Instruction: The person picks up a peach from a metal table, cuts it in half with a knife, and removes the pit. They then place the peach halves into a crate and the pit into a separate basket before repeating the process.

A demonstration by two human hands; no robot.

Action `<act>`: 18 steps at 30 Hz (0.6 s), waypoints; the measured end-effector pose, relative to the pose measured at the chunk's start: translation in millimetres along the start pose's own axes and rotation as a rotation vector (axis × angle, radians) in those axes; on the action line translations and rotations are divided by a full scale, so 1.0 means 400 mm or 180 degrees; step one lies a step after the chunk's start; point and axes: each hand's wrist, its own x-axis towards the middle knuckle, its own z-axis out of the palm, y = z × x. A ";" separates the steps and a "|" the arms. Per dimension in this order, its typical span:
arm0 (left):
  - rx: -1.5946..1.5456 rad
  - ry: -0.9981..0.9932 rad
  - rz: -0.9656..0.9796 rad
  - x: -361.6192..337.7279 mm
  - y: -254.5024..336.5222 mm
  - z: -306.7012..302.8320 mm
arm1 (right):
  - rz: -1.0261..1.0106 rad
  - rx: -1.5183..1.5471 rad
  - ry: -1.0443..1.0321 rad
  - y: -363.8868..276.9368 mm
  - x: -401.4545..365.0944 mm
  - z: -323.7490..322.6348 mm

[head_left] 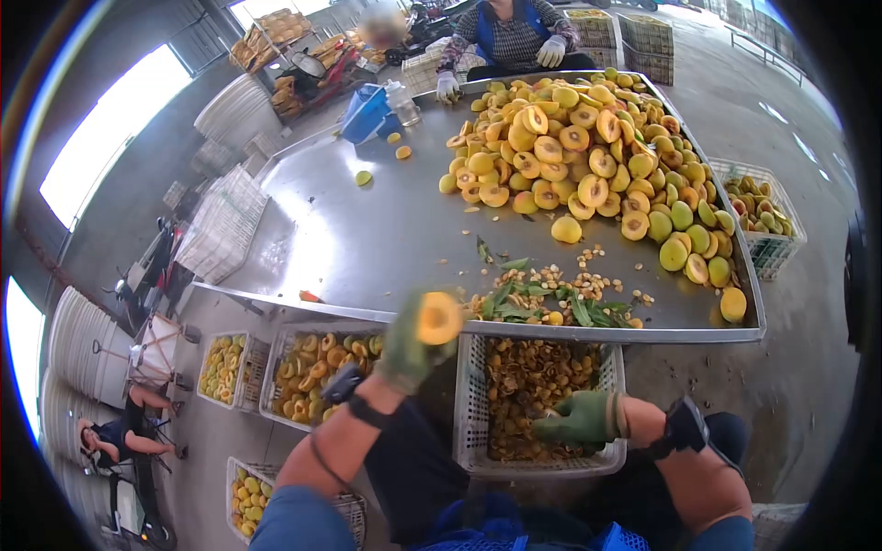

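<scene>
My left hand (407, 349), in a green glove, holds a halved yellow peach (438, 318) cut side up, just in front of the metal table's near edge (588, 331). My right hand (579, 421), also green-gloved, hangs over a white crate (469, 404) full of brown peach pits, its fingers curled; whether anything is in it is hidden. A big heap of whole and halved peaches (588, 156) covers the table's far right side. Loose pits and green leaves (551, 294) lie near the front edge.
Across the table a person in white gloves (551, 50) works at the heap. White crates of peach halves (312, 372) stand on the floor to my left, another crate (763, 216) to the right. A seated person (119, 432) is at far left.
</scene>
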 end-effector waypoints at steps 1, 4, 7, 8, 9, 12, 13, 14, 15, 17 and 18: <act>0.0440 0.0003 0.0304 -0.013 0.017 -0.050 | -0.0400 -0.0499 0.0101 0.004 -0.003 0.007; 0.3867 0.0284 0.1929 -0.037 0.062 -0.298 | -0.1043 -0.1775 0.0272 0.005 -0.039 0.022; 0.4285 0.1060 0.0554 -0.045 0.060 -0.558 | -0.1003 -0.1778 0.0103 0.001 -0.066 0.017; 0.5674 0.1282 0.0348 -0.037 0.068 -0.565 | -0.0795 -0.1467 0.0200 -0.020 -0.104 0.005; 0.5035 0.1166 0.0345 0.001 0.061 -0.563 | -0.0891 -0.1571 0.0348 -0.008 -0.102 0.006; 0.3854 0.0718 0.0920 0.158 0.077 -0.328 | -0.0875 -0.1466 0.0751 0.021 -0.091 0.015; 0.3926 0.0529 0.1538 0.200 0.072 -0.173 | -0.0684 -0.1157 0.0860 0.014 -0.089 0.013; 0.4171 0.0029 0.1981 0.257 0.060 -0.063 | -0.0488 -0.0842 0.0975 0.008 -0.088 0.009; 0.4141 -0.0050 0.2111 0.344 0.000 0.015 | -0.0348 -0.0744 0.0994 -0.003 -0.099 -0.004; 0.4521 -0.1021 0.2641 0.411 -0.006 0.266 | -0.0062 -0.0560 0.1024 -0.024 -0.132 -0.037; 0.4528 -0.0675 0.2505 0.492 -0.086 0.339 | -0.0072 -0.0496 0.1231 -0.013 -0.130 -0.039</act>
